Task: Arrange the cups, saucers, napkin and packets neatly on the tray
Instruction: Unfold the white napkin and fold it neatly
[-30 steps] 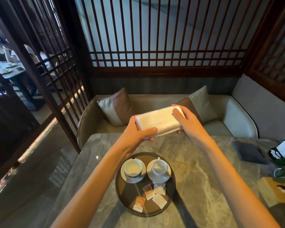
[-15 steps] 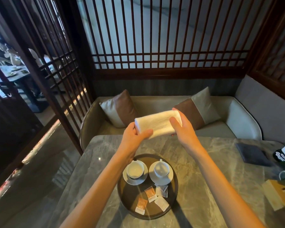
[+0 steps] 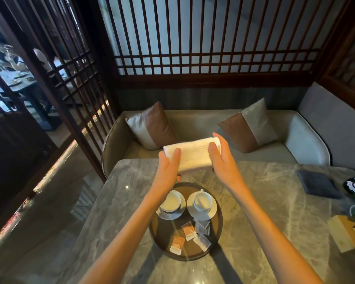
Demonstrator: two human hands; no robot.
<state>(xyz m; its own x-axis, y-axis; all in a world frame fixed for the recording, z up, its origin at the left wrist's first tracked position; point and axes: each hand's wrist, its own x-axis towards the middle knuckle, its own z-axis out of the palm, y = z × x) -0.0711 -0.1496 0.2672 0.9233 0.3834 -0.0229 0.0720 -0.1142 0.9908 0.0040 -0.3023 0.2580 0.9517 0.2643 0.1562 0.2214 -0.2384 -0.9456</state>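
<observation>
Your left hand (image 3: 168, 165) and right hand (image 3: 221, 158) clasp the ends of the folded napkin (image 3: 193, 154); it looks soft, light and floppy, so support both ends.

Two bare forearms in view, no sleeves reaching wrist or elbow. Left hand (image 3: 168, 167) and right hand (image 3: 223, 160): no rings, watch, bracelets or gloves visible. Fingers slender. Nails too small to judge.

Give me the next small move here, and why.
Probably lower the folded napkin, held at its ends by the left hand and right hand, onto the tray. Both cups on saucers and the packets already sit there; only the napkin is off it.
</observation>
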